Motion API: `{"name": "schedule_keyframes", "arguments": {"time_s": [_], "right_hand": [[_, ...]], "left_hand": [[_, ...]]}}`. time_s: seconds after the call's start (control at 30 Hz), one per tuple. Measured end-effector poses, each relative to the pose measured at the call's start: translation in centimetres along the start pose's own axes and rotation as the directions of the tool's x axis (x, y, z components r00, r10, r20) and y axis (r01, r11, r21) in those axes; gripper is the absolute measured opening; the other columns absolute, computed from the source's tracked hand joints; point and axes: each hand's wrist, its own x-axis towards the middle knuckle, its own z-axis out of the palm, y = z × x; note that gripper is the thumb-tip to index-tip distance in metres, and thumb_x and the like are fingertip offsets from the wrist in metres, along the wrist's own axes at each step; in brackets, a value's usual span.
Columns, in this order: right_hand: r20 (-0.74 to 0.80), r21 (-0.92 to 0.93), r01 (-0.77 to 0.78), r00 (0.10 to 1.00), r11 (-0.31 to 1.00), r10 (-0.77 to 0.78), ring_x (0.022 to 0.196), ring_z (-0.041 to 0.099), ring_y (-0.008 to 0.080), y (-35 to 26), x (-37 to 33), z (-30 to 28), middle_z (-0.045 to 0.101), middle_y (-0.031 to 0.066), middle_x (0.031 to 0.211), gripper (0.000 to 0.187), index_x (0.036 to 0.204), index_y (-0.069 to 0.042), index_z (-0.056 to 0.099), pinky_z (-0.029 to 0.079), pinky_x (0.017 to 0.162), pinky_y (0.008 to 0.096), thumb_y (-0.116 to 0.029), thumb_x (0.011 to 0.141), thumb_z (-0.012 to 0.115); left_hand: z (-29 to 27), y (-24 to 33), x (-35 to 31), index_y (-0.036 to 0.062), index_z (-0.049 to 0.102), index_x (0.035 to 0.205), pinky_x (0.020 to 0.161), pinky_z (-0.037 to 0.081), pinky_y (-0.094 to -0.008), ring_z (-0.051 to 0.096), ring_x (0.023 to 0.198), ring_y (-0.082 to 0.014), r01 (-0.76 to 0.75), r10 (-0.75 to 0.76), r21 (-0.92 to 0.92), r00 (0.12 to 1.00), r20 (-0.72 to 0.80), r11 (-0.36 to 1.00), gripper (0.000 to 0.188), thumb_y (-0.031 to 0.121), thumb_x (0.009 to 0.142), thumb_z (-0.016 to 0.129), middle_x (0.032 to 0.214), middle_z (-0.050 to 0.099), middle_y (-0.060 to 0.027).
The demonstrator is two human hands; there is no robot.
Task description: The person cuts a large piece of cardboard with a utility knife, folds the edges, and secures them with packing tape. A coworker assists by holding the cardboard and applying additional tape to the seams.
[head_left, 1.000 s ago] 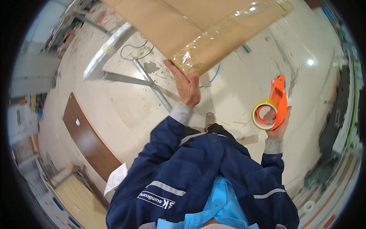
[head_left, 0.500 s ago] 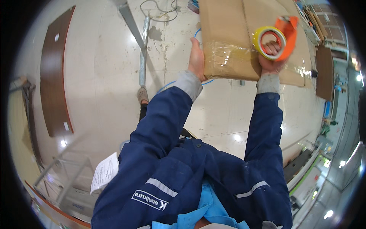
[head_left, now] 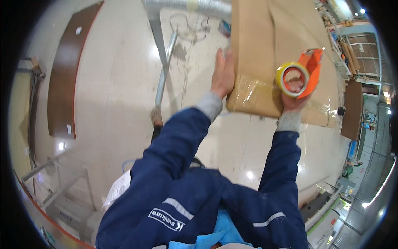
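Observation:
A large cardboard box (head_left: 304, 25) fills the upper right of the view, with clear tape shining over its near end. My left hand (head_left: 223, 74) lies against the box's left side near the corner, fingers stretched out along it. At the near end, my right hand (head_left: 296, 99) grips an orange tape dispenser (head_left: 311, 74). The dispenser carries a yellow-edged tape roll (head_left: 281, 81), and some of my fingers show through the roll's core. The rest of that hand is partly hidden behind the roll.
A grey metal stand (head_left: 156, 37) rises left of the box, and another person's shoe (head_left: 156, 115) is beside its foot. A dark brown panel (head_left: 66, 79) lies at the left. A metal frame (head_left: 62, 182) stands lower left. Cables (head_left: 188, 31) lie on the floor.
The box, both hands and the tape dispenser sit lower in the picture, and the surroundings have shifted too. My left hand has slid a little along the box's side, and its fingers show more.

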Motion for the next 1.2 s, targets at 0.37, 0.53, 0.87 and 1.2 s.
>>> {"name": "schedule_keyframes", "arguments": {"time_s": [0.37, 0.53, 0.87, 1.2], "right_hand": [[-0.059, 0.205, 0.084, 0.996, 0.975, -0.073, 0.049, 0.042, 0.0122, 1.9, -0.2, -0.8, 0.043, -0.0040, 0.061, 0.058, 0.089, -0.014, 0.061, 0.039, 0.052, 0.0307, -0.071, 0.101, 0.052], [-0.078, 0.183, 0.127, 0.990, 0.975, -0.114, 0.052, 0.043, 0.0123, 2.0, -0.7, -1.0, 0.042, -0.0044, 0.061, 0.057, 0.085, -0.015, 0.056, 0.038, 0.053, 0.0312, -0.069, 0.102, 0.050], [-0.494, -0.257, 0.371, 0.743, 0.892, -0.451, 0.047, 0.041, 0.0126, 2.9, -0.2, -0.7, 0.052, -0.0007, 0.069, 0.054, 0.102, -0.013, 0.062, 0.039, 0.045, 0.0275, -0.067, 0.102, 0.053], [-0.587, -0.771, 0.199, 0.147, 0.605, -0.796, 0.048, 0.041, 0.0129, 6.7, 8.1, 8.5, 0.055, 0.0001, 0.075, 0.055, 0.109, -0.012, 0.062, 0.040, 0.046, 0.0282, -0.066, 0.102, 0.054]], "left_hand": [[1.8, 1.0, -8.4, -0.0148, 0.024, 0.157, 0.127, 0.022, -0.0469, 0.027, 0.153, -0.0506, -0.435, 0.448, 0.315, 0.894, 0.035, 0.844, 0.087, 0.039, 0.101, 0.063, 0.162, 0.027, -0.0393], [-1.4, 2.6, -8.0, -0.0121, 0.010, 0.161, 0.127, 0.022, -0.0465, 0.024, 0.155, -0.0501, -0.464, 0.318, 0.549, 0.884, 0.344, 0.695, 0.094, 0.039, 0.101, 0.061, 0.163, 0.026, -0.0384], [-40.3, 8.3, 0.8, -0.0112, 0.043, 0.152, 0.112, 0.045, -0.0371, 0.057, 0.137, -0.0324, 0.226, -0.611, 0.773, 0.751, 0.249, 0.593, 0.079, 0.046, 0.101, 0.066, 0.145, 0.059, -0.0281], [-76.5, 12.5, 6.9, 0.0009, 0.070, 0.121, 0.059, 0.046, -0.0311, 0.057, 0.073, -0.0135, 0.699, -0.529, 0.143, 0.644, -0.553, 0.701, 0.049, 0.042, 0.095, 0.071, 0.089, 0.064, -0.0030]]}}
